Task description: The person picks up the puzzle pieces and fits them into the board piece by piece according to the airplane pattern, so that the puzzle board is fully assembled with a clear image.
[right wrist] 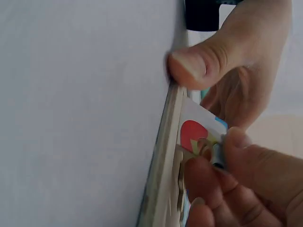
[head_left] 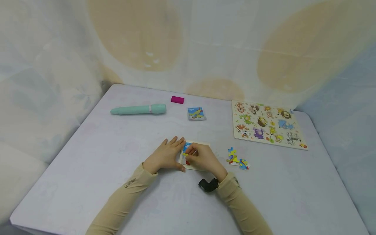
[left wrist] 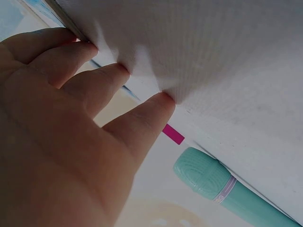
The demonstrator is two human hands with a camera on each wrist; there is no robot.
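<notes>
The left hand (head_left: 166, 156), fingers spread, braces a puzzle frame (head_left: 192, 168), apparently for steadiness, as the right hand (head_left: 203, 158) pinches a piece (right wrist: 217, 155).

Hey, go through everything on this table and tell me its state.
Framed puzzle: flat, partly hidden
Left hand: fingers spread, touching the framed puzzle
Right hand: pinching a small piece
Loose pieces: outside the frame
Animal board: flat
Airplane picture: flat, face up
Teal pen-shaped object: on its side
Magenta block: lying flat
</notes>
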